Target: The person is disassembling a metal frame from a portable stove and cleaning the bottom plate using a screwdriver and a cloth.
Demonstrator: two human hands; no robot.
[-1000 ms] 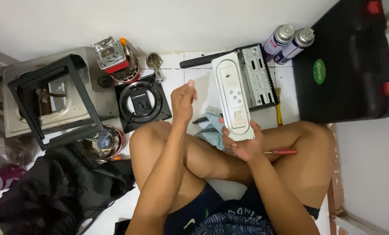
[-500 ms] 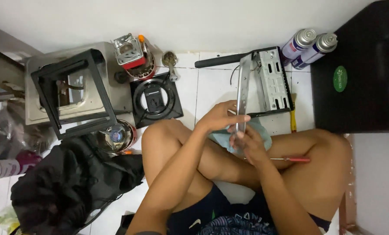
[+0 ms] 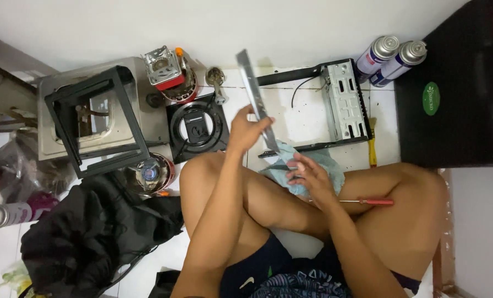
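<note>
At the far left of the frame a grey spray can [image 3: 6,214] lies on its side, above a heap of black fabric [image 3: 92,237]. Up and to the right stand a metal stove body [image 3: 100,110] under a black frame [image 3: 94,118], then a black burner plate [image 3: 197,128]. At centre, the left hand [image 3: 249,129] has its fingers closed around the lower part of a long metal panel [image 3: 256,99], held edge-on and tilted above the knees. The right hand [image 3: 307,175] sits just below it with fingers loosely curled, resting on a pale blue cloth [image 3: 324,165]; whether it grips the cloth cannot be told. Risk: with one hand gripping low, the panel may pivot or slip, and its thin edge may cut the fingers. A red-handled screwdriver [image 3: 368,202] lies on the right leg and may roll off. At upper right stand two cylindrical spray cans [image 3: 390,58] with silver tops, then a black case [image 3: 456,94] bearing a small green oval label [image 3: 431,98].
</note>
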